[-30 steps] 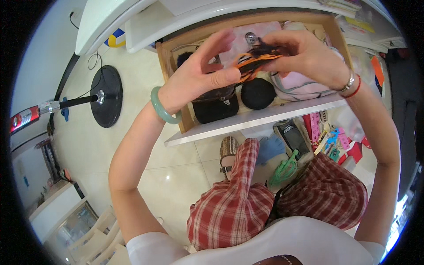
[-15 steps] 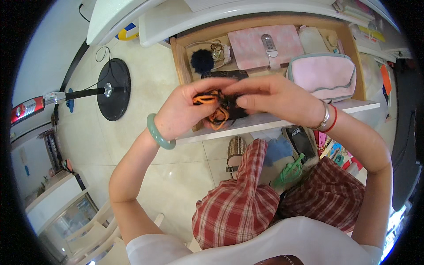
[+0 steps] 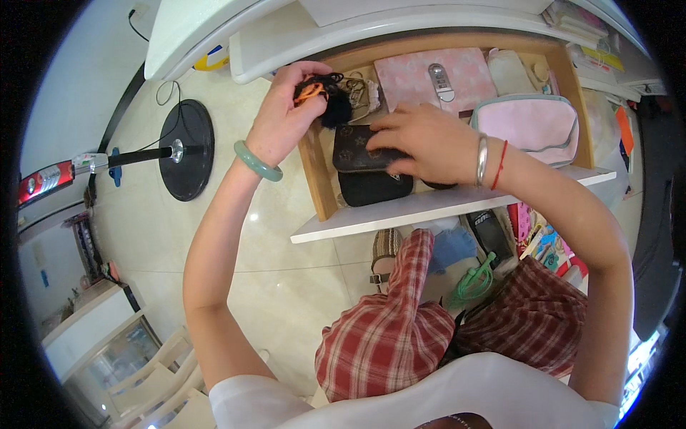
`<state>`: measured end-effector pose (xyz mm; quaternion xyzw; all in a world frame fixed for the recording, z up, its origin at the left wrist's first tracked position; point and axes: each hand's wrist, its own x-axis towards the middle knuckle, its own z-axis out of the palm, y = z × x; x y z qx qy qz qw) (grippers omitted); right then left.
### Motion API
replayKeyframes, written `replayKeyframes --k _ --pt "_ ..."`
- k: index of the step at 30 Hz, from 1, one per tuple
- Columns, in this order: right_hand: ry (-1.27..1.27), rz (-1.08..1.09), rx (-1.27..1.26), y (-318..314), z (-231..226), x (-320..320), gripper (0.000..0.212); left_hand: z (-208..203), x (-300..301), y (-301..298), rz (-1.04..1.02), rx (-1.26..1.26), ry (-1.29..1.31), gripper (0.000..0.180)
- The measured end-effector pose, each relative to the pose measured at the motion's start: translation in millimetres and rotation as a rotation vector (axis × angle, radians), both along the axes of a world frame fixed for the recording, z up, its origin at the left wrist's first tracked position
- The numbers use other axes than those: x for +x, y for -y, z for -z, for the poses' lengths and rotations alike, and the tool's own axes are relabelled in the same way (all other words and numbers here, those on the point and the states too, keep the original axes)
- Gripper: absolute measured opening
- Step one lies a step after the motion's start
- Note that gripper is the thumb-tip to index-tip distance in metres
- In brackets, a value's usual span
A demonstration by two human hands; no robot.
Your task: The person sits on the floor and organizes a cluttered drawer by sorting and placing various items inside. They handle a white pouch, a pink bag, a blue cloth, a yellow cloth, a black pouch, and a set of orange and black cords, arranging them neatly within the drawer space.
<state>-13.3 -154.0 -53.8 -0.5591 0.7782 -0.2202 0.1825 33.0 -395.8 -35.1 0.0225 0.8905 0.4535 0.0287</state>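
Left hand [image 3: 282, 121] grasps one orange-black item [image 3: 318, 89] — right hand [image 3: 421, 143] presses flat, released, on one dark wallet [image 3: 357, 150].

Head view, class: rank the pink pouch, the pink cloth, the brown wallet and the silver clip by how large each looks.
1. Pink pouch and pink cloth: too alike to rank, both partly hidden.
2. Brown wallet, partly under the right hand.
3. Silver clip.
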Motion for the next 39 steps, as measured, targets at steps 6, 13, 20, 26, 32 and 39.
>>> replayKeyframes --k 6,13,20,26,32,39 --pt "-0.380 -0.025 0.043 26.5 15.9 -28.8 0.033 22.9 -8.6 4.3 0.191 -0.446 -0.129 0.045" --pt "-0.071 0.122 -0.214 -5.8 4.9 -31.6 0.027 21.8 -0.9 -2.9 0.280 -1.072 -0.078 0.071" --pt "0.482 0.215 -0.167 -166.4 -99.7 -39.3 0.042 0.4 -5.4 5.6 0.399 -0.971 -0.246 0.037" --pt "0.668 0.816 -0.307 -249.8 -68.2 56.2 0.018 39.0 -34.3 1.9 0.421 -1.143 -0.081 0.029" --pt "0.761 0.833 0.297 -313.3 87.1 135.5 0.023 3.0 -22.7 -3.1 0.492 -1.030 -0.108 0.039" --pt "0.034 0.858 0.532 -301.4 178.9 188.4 0.028 -91.0 58.2 -119.7 0.274 -0.509 0.053 0.024"
